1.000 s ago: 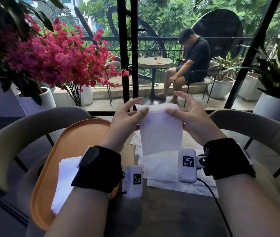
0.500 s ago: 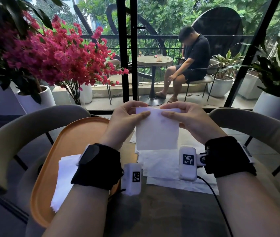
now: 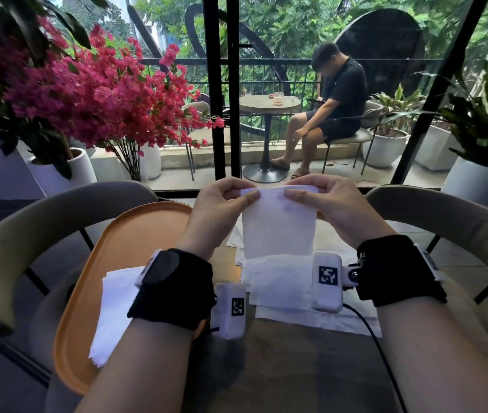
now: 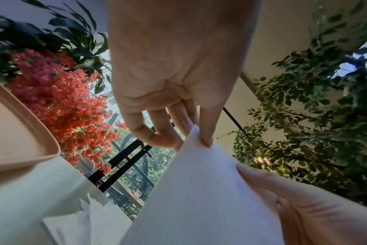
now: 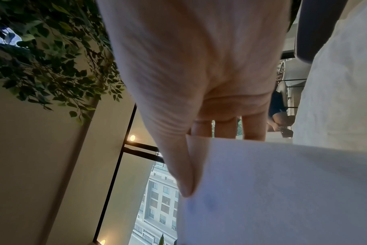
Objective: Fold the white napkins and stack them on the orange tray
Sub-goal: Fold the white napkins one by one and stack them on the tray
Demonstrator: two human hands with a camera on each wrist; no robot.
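Note:
A white napkin (image 3: pixel 278 225) hangs in the air in front of me, folded into a narrow rectangle. My left hand (image 3: pixel 231 198) pinches its top left corner and my right hand (image 3: pixel 305 195) pinches its top right corner. The left wrist view shows the thumb and fingers of that hand (image 4: pixel 199 139) nipping the napkin (image 4: pixel 199 199). In the right wrist view the thumb lies over the napkin (image 5: pixel 283 190) edge. An orange tray (image 3: pixel 135 234) lies at the left with folded napkins (image 3: pixel 114 305) on it. Loose flat napkins (image 3: pixel 284 290) lie under my hands.
Two curved chair backs (image 3: pixel 28 234) ring the table's far side. Pink flowers (image 3: pixel 93 93) in a white pot stand at the back left, a potted plant (image 3: pixel 484 144) at the right. Behind the glass a person (image 3: pixel 335 105) sits at a small table.
The napkin has been folded shorter and both hands have dropped a little. My fingers, spread a second ago, now close on the top edge.

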